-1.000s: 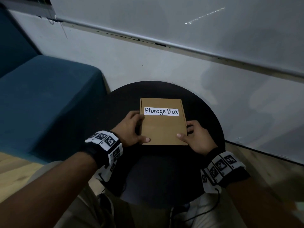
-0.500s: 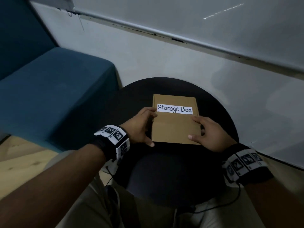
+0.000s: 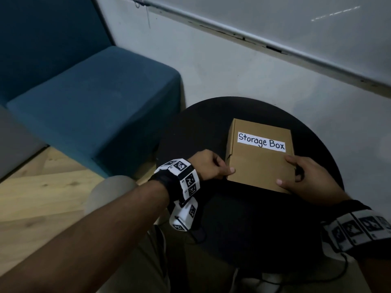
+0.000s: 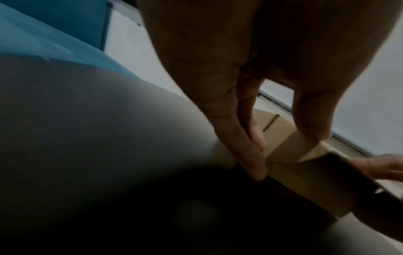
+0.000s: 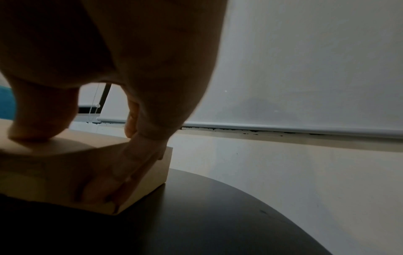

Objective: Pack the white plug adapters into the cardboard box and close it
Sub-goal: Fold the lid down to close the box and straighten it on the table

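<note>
Between the two sets of fingers, the cardboard box [image 3: 259,159] lies flat and closed on the round black worktop [image 3: 243,225]. The left hand [image 3: 208,167] grips the box's near left corner, thumb on the lid. The right hand [image 3: 309,179] grips the near right corner, thumb on top, fingers [image 5: 113,179] curled down its side.

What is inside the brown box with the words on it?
Nothing inside shows: the cardboard box has its lid down. On top are a white "Storage Box" label and the right hand; the left hand holds its side.
</note>
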Demonstrator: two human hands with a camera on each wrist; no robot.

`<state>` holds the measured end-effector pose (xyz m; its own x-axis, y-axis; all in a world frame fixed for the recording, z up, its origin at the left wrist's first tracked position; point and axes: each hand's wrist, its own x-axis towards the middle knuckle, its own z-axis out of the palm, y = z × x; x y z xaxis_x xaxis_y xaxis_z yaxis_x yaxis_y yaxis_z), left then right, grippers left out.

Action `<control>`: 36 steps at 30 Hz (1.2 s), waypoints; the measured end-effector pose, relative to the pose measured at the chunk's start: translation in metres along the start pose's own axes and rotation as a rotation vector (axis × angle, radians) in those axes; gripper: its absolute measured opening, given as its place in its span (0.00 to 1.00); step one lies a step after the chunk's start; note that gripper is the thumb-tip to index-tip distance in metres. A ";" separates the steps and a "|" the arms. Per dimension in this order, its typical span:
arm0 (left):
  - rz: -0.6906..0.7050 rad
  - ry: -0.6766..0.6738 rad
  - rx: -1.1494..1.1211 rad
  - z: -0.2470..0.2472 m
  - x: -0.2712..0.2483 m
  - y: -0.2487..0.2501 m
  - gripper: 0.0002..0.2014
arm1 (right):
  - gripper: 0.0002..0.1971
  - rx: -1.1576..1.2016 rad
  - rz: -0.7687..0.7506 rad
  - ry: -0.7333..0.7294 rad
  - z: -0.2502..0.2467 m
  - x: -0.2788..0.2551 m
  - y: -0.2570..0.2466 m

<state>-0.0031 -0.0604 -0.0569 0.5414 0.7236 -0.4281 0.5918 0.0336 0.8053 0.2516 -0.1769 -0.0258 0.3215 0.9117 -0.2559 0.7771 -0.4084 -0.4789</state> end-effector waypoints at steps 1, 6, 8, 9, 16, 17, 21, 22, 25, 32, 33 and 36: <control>-0.003 -0.011 -0.019 0.001 0.000 -0.001 0.17 | 0.41 0.014 0.005 0.002 0.000 0.000 0.000; -0.031 -0.068 -0.314 0.008 0.002 0.000 0.23 | 0.40 0.043 0.018 0.001 0.000 -0.001 0.001; -0.049 -0.094 -0.301 0.008 0.005 0.000 0.21 | 0.41 0.043 0.022 -0.005 0.000 0.000 0.001; -0.048 -0.112 -0.268 0.008 0.006 0.000 0.19 | 0.41 0.044 0.025 -0.009 0.000 0.001 0.001; -0.014 -0.108 -0.173 0.010 0.006 -0.002 0.17 | 0.42 0.016 0.017 -0.002 0.002 0.001 0.002; -0.016 -0.098 -0.168 0.010 0.007 -0.004 0.17 | 0.43 0.014 0.016 -0.006 0.003 0.001 0.003; 0.008 0.006 0.064 0.003 0.004 -0.001 0.27 | 0.41 -0.004 -0.011 -0.003 0.003 0.001 0.005; 0.042 0.041 0.156 0.001 0.004 0.002 0.33 | 0.40 -0.004 -0.018 0.005 0.003 0.002 0.006; 0.179 0.066 0.233 -0.003 0.009 0.007 0.50 | 0.36 0.024 -0.026 0.019 0.003 0.005 0.011; 0.349 0.107 0.398 -0.002 0.023 0.014 0.45 | 0.33 0.048 -0.136 0.105 0.009 0.007 0.014; 0.354 0.111 0.390 -0.002 0.025 0.014 0.45 | 0.33 0.041 -0.154 0.116 0.009 0.007 0.014; 0.390 0.106 0.410 -0.003 0.027 0.017 0.44 | 0.33 -0.005 -0.163 0.134 0.011 0.006 0.013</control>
<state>0.0200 -0.0379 -0.0534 0.7161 0.6944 -0.0706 0.5544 -0.5044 0.6619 0.2581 -0.1775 -0.0430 0.2605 0.9635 -0.0613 0.8273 -0.2555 -0.5003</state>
